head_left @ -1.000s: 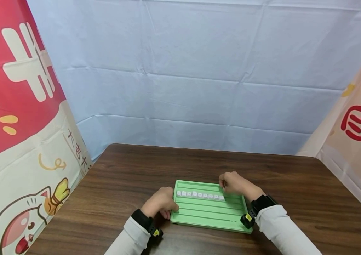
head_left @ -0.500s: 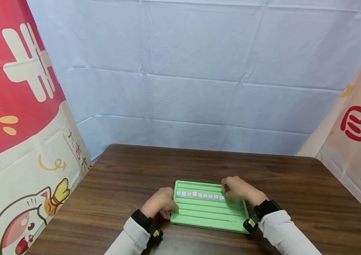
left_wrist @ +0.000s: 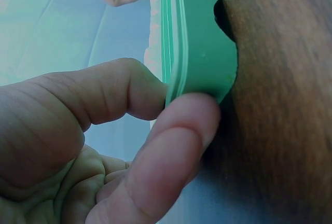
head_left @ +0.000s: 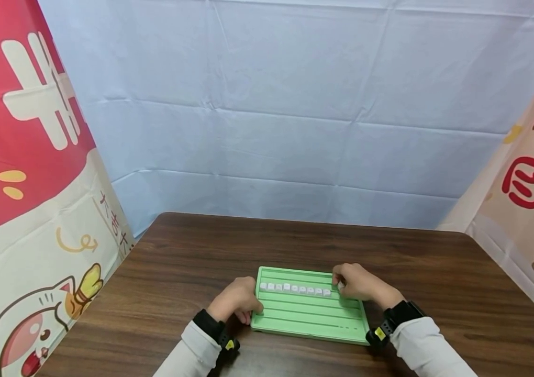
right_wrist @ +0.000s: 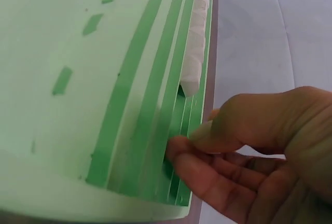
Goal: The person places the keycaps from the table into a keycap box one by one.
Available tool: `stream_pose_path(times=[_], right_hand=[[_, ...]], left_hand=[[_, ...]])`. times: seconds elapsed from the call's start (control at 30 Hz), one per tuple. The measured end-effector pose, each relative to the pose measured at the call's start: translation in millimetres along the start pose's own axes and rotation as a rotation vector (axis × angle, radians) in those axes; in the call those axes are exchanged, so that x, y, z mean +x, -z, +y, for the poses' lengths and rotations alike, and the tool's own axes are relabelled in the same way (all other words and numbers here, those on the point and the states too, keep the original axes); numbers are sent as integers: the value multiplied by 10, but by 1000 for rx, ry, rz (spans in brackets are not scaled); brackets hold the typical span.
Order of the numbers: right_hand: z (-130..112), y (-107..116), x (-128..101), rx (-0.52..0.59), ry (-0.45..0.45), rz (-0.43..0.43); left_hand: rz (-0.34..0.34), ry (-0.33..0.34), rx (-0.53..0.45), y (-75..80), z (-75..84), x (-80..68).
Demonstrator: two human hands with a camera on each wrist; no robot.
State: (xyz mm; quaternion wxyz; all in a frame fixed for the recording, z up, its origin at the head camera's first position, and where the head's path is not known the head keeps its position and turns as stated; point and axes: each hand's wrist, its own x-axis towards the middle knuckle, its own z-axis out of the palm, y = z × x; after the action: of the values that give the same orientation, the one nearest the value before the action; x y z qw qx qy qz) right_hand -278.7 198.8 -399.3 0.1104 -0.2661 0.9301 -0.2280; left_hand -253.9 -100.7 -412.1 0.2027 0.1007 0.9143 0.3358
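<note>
A green tray [head_left: 304,319] with raised ridges lies on the table. Along one of its grooves sits a row of several small white keycaps [head_left: 295,289], seen edge-on in the right wrist view as white caps [right_wrist: 193,68]. My left hand [head_left: 238,299] grips the tray's left edge, pinched between thumb and finger in the left wrist view. Over the tray's right side, my right hand [head_left: 361,283] has thumb and fingertips together just past the row's right end. A small white piece, apparently a keycap [head_left: 341,286], shows at those fingertips; the fingers mostly cover it.
The brown wooden table [head_left: 201,246] extends behind and to both sides of the tray. A pale blue cloth [head_left: 267,131] hangs behind it, with printed cloths at left [head_left: 26,220] and right [head_left: 521,235]. Each wrist wears a black band with a small camera.
My right hand has moved a little to the right and toward me over the tray. The left hand, the tray and the row of keycaps look unchanged.
</note>
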Motion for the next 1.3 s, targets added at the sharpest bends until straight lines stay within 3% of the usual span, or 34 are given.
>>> stream_pose_path(times=[0.4, 0.8, 1.3], right_hand=[[37, -2, -27, 28, 3, 33], [60, -35, -78, 1, 116, 122], [71, -121, -120, 50, 65, 102]], left_hand=[[15, -15, -6, -14, 0, -30], [32, -39, 9, -6, 0, -57], [34, -40, 7, -14, -7, -52]])
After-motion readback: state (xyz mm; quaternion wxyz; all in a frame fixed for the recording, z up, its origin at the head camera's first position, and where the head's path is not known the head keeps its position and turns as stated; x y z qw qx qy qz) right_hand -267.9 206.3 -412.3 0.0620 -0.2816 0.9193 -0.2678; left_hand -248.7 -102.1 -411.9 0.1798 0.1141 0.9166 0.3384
